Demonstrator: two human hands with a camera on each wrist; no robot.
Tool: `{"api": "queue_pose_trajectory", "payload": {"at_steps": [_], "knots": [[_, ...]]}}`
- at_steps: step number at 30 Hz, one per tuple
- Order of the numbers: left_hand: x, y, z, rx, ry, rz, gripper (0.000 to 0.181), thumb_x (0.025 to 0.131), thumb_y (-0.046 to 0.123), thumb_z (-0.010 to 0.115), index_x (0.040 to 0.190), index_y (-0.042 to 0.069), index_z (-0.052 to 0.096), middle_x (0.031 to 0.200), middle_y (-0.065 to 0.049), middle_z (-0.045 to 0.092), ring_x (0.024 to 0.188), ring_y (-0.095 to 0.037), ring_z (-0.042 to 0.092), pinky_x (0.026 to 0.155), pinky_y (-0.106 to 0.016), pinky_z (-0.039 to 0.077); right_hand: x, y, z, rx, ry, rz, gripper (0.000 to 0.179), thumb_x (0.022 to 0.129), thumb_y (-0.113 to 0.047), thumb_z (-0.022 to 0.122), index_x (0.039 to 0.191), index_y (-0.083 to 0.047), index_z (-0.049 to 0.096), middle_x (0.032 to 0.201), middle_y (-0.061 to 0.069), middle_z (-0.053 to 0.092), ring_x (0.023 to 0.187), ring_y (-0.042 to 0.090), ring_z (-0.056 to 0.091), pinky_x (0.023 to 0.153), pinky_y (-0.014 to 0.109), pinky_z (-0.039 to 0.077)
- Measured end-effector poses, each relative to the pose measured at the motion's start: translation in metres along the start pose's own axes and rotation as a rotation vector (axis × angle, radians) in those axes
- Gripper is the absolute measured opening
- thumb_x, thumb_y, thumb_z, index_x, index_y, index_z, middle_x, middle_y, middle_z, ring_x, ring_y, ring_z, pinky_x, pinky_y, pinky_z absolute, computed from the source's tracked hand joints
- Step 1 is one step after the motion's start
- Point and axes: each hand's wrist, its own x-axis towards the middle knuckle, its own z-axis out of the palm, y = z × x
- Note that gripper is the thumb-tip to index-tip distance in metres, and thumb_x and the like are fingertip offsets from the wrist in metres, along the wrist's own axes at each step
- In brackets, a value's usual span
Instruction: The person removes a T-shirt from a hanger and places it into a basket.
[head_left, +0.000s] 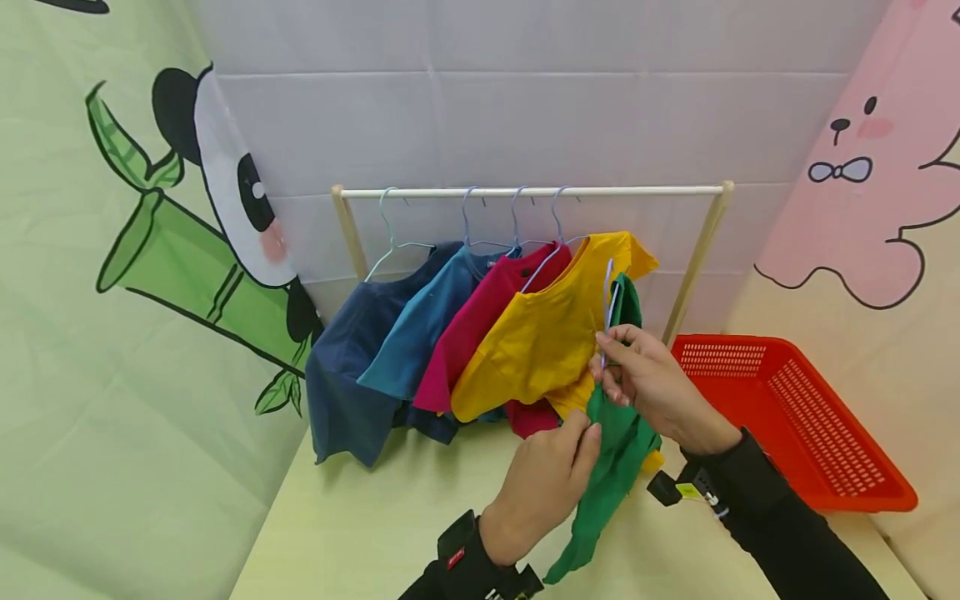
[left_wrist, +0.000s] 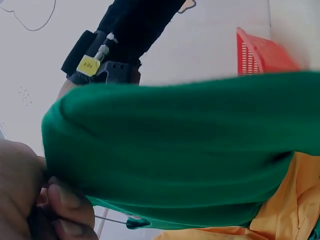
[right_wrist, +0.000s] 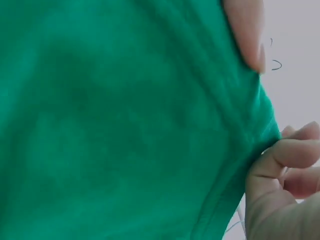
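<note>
1. Rack (head_left: 525, 192) stands at the far edge of the table (head_left: 360, 517). Four shirts hang on it: navy shirt (head_left: 352, 367), teal shirt (head_left: 420, 325), magenta shirt (head_left: 480, 325), yellow shirt (head_left: 540, 333), left to right, overlapping.
2. Green shirt (head_left: 611, 467) is held up over the table just in front of the yellow shirt, near the rack's right end, not yet on the rail. A pale hanger (head_left: 607, 292) rises from it, its hook clear of the rail.
3. Right hand (head_left: 652, 383) pinches the hanger wire and the shirt's upper part between curled fingers. Left hand (head_left: 547, 483) pinches the green cloth lower down, thumb against fingers.
4. Progress, as I judge it: four garments up, a fifth being fitted to its hanger; hanging it on the rail is left. Red basket (head_left: 795, 408) at the right edge of the table shows nothing inside from the head view, though its near wall hides part of the floor.
5. Left wrist view: green cloth draped in a thick fold, the left fingertips (left_wrist: 65, 200) gripping its edge, a thin wire below, the right forearm's wrist strap and a basket corner behind. None of the rack shows.
6. Right wrist view: almost all green cloth, the fingers (right_wrist: 280, 165) curled at the seam; whether the hanger sits inside the neck cannot be told here.
</note>
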Motion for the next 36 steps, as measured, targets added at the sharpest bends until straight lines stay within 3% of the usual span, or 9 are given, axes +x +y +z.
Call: {"api": "queue_pose_trajectory", "payload": {"at_steps": [10, 26, 32, 36], "knots": [[-0.018, -0.003, 0.011, 0.054, -0.114, 0.091, 0.026, 0.106, 0.012, 0.063, 0.083, 0.016, 0.051, 0.061, 0.013, 0.031, 0.046, 0.007, 0.027, 0.043, -0.012, 0.022, 0.008, 0.001, -0.029, 0.165, 0.123, -0.021, 0.022, 0.113, -0.025, 0.053, 0.109, -0.004, 0.05, 0.073, 0.0, 0.064, 0.047, 0.008, 0.049, 0.047, 0.015, 0.041], [-0.039, -0.013, 0.017, 0.038, -0.233, 0.155, 0.03, 0.098, 0.007, 0.068, 0.08, 0.019, 0.047, 0.06, 0.013, 0.03, 0.047, 0.007, 0.023, 0.046, -0.012, 0.018, 0.009, -0.001, -0.044, 0.238, 0.115, -0.023, 0.024, 0.113, -0.028, 0.053, 0.101, -0.007, 0.054, 0.072, -0.001, 0.062, 0.047, 0.009, 0.047, 0.047, 0.018, 0.039], [-0.044, -0.018, 0.019, 0.056, -0.34, 0.166, 0.029, 0.097, 0.01, 0.068, 0.079, 0.02, 0.049, 0.06, 0.012, 0.028, 0.049, 0.006, 0.023, 0.048, -0.013, 0.019, 0.008, -0.007, -0.048, 0.448, 0.103, -0.024, 0.03, 0.114, -0.02, 0.051, 0.09, -0.004, 0.06, 0.067, 0.004, 0.064, 0.044, 0.01, 0.053, 0.046, 0.014, 0.042], [-0.048, -0.025, 0.025, 0.096, -0.35, 0.156, 0.03, 0.099, 0.013, 0.067, 0.077, 0.021, 0.048, 0.061, 0.012, 0.028, 0.049, 0.005, 0.025, 0.047, -0.013, 0.019, 0.006, -0.01, -0.049, 0.583, 0.04, 0.004, 0.035, 0.115, -0.015, 0.047, 0.09, -0.001, 0.066, 0.065, 0.007, 0.067, 0.044, 0.012, 0.059, 0.045, 0.014, 0.045]]}}
